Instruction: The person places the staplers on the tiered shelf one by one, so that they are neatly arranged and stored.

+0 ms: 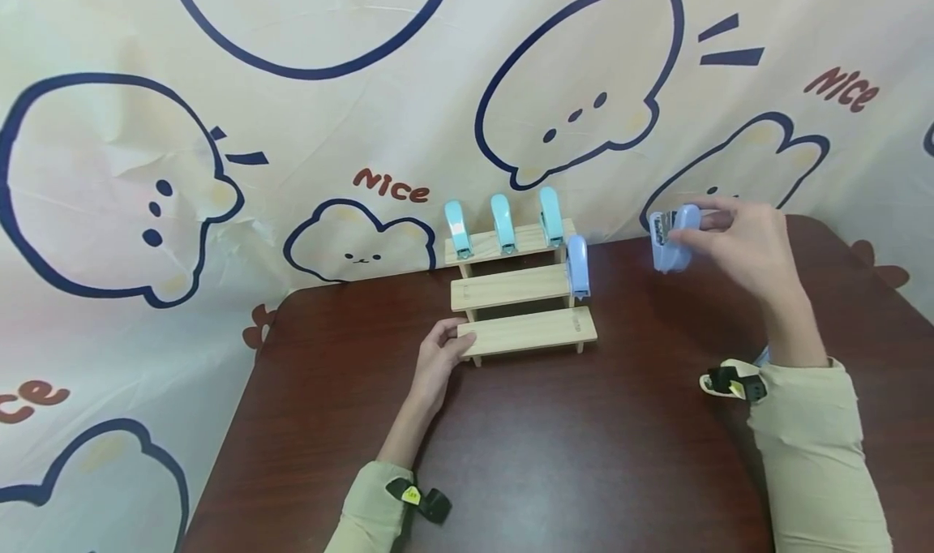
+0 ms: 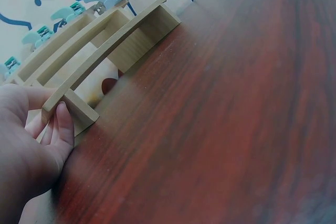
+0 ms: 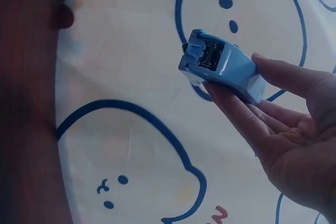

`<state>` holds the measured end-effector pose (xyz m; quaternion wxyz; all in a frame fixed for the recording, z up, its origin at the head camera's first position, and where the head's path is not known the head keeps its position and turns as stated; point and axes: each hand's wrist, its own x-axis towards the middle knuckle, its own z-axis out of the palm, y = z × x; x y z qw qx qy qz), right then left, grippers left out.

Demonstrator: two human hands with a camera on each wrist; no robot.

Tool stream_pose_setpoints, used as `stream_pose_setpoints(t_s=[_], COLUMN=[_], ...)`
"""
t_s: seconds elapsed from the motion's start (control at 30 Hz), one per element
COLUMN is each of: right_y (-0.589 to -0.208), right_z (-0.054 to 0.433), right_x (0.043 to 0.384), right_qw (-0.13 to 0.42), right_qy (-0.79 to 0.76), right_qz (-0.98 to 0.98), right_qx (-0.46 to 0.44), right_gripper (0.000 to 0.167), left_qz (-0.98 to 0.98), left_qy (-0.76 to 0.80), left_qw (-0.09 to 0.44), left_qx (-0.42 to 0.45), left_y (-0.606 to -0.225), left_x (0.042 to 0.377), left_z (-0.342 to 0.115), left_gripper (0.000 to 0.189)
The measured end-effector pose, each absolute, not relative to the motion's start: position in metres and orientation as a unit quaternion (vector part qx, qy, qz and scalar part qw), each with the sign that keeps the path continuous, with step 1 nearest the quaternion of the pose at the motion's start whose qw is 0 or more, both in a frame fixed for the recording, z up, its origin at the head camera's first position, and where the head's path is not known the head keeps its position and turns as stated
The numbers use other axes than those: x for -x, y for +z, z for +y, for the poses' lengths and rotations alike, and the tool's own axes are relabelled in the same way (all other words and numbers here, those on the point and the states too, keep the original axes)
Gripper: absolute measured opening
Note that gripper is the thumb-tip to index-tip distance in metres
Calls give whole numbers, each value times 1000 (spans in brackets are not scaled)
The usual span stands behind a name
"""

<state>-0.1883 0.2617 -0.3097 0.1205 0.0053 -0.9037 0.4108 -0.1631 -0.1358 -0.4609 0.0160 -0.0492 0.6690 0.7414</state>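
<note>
We grip the left end of the lowest shelf of a wooden rack (image 1: 529,332) with our left hand (image 1: 438,357), thumb against the board. Our right hand (image 1: 751,241) pinches a blue stapler (image 1: 682,249) between thumb and fingers, holding it in the air over the bench (image 1: 584,456), to the right of the rack and apart from it. Three teal staplers (image 1: 504,225) stand in a row along the top shelf, spaced from one another, and a second blue stapler (image 1: 578,266) stands at the right end of the middle shelf. We wear a black device at each cuff. By our right sleeve (image 1: 810,439) a bit of something blue shows, too hidden to tell what it is. Behind the bench we see a pale cloth (image 1: 350,123) printed with dark-blue cartoon outlines and the word "Nice" in red.
</note>
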Motion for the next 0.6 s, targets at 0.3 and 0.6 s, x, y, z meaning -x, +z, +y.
stream_pose_setpoints(t_s=[0.3,0.6], right_y=[-297,-288], right_z=[241,218], right_x=[184,183], right_qw=[137,155], right_qy=[457,490], right_qz=[-879,-858], right_qx=[9,8], right_gripper=[52,52], left_qz=[668,671], left_qy=[742,740], left_qw=[17,18], left_qx=[46,54], left_y=[-462,-462], left_x=[163,162], left_z=[-137,-137], left_gripper=[37,37])
